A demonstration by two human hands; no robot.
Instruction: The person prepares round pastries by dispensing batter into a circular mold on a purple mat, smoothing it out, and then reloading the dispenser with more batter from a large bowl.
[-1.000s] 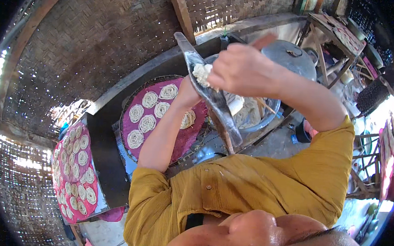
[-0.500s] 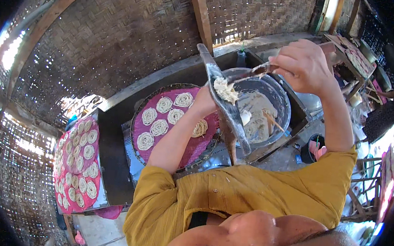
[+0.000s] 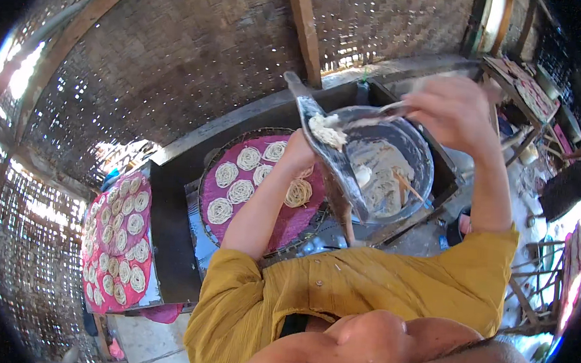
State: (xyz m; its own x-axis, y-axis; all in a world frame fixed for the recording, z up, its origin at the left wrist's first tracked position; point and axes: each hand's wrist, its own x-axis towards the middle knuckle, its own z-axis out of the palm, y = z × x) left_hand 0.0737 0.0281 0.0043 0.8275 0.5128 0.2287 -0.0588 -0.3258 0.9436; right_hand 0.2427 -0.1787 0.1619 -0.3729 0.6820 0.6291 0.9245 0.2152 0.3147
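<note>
My left hand is closed round a long dark wooden tool with a trough-like face, held at a slant; the tool hides its fingertips. A lump of pale sticky dough sits on that tool. In my right hand, blurred by motion, is a narrow spatula, its far end close to the lump. Beneath, a large grey basin holds pale dough, with a wooden stick standing in it. Left of the basin, round nests of pale strands lie on a pink cloth over a round tray.
Further left, another pink cloth carries several more nests. A dark trough-like bench supports the trays and basin. Woven walls rise behind, with a wooden post. At far right stand a low table and a wooden rack.
My right hand has moved slightly down with the spatula and is now blurred. The dough lump has shifted a little left with the wooden tool. The whole view has tilted slightly.
</note>
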